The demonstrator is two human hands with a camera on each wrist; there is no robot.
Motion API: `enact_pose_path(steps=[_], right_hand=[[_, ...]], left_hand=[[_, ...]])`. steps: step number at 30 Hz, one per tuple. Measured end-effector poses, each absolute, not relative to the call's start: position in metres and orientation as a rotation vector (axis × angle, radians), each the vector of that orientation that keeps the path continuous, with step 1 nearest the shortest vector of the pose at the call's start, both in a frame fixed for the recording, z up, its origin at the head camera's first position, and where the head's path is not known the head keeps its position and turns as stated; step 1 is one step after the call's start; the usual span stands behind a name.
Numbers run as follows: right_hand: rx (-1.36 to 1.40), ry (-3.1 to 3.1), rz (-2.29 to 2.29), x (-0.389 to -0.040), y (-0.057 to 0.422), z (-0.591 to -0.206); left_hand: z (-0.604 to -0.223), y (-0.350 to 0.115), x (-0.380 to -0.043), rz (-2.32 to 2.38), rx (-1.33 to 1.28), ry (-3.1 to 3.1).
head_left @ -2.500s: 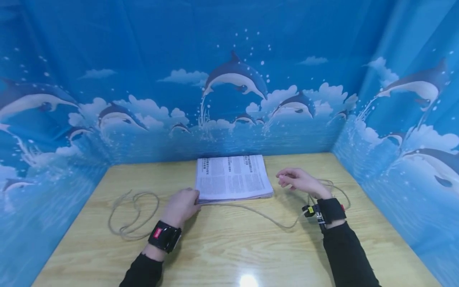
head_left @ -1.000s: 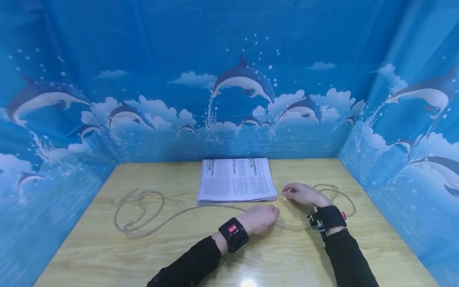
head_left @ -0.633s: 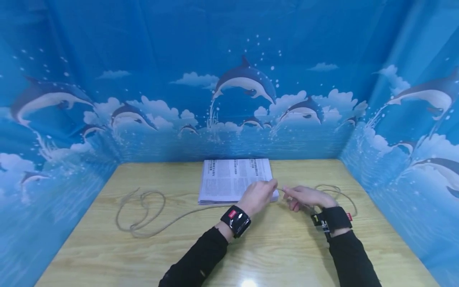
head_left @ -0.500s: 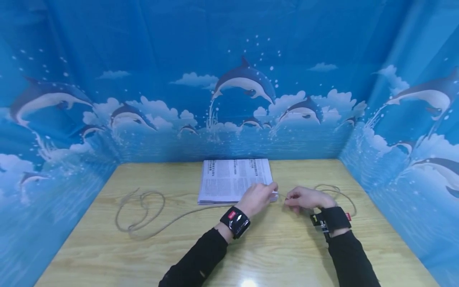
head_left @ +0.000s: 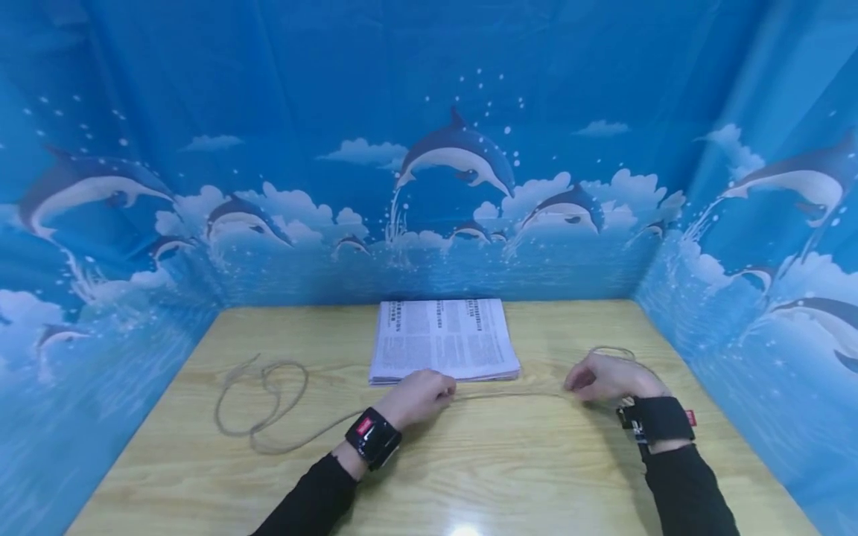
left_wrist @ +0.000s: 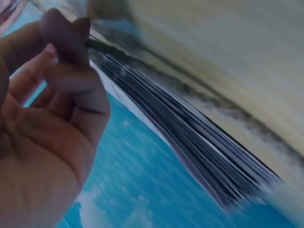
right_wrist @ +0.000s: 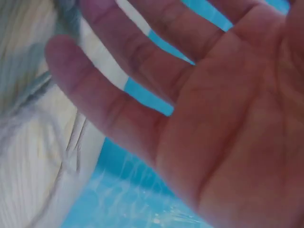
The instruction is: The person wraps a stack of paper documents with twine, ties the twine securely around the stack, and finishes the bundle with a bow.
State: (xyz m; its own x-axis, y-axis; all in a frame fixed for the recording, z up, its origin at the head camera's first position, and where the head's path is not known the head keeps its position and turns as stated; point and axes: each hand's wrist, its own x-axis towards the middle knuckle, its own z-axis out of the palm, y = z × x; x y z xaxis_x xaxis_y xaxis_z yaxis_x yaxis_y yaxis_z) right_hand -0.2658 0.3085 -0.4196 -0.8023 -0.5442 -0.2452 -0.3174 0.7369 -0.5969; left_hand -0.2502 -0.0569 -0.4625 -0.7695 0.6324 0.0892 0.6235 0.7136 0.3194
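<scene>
**The cord (head_left: pixel 509 394) runs nearly straight here!**

Biggest first, and it's that blue dolphin backdrop (head_left: pixel 322 59), rising beyond both hands and round the sides. Below it comes the wood-grained surface (head_left: pixel 509 476), under everything. Then the stack of newspapers (head_left: pixel 442 342), flat, print side up, just beyond the left hand and well to the left of the right hand.

Now the hands themselves! The left hand (head_left: pixel 417 398) is at the stack's near edge, thumb and finger pinching the cord; the wrist view backs that up. The right hand (head_left: pixel 613 378) is out to the right of the papers. The cord meets its fingertips, and several fingers are loose and spread, but the thumb is out of the wrist view, so I cannot tell whether it grips. Each wrist wears a black strap (head_left: pixel 373 438).

And the thinnest of all, the cord: straight between the hands, looped to the left of the left hand, with another loop just behind the right.

Looks to me like straightening work. Done well, it calls for a low, light pull in line with the near paper edge, slack feeding freely from the left loop, and no snag on those page edges.
</scene>
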Motion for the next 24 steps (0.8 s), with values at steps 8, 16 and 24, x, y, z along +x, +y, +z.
enact_pose_path(steps=[8,16,24], right_hand=[[-0.736,2.493,-1.405,-0.262,0.293,-0.394],[-0.666,2.416,-1.691,-0.264,0.297,-0.388],[-0.485,2.608,-1.472,-0.275,0.282,-0.405]], left_hand=[[-0.468,-0.074,-0.243,0.509,1.039,2.886],[-0.466,-0.066,-0.252,0.456,0.846,3.003],[-0.459,-0.001,-0.225,0.163,1.068,2.921]])
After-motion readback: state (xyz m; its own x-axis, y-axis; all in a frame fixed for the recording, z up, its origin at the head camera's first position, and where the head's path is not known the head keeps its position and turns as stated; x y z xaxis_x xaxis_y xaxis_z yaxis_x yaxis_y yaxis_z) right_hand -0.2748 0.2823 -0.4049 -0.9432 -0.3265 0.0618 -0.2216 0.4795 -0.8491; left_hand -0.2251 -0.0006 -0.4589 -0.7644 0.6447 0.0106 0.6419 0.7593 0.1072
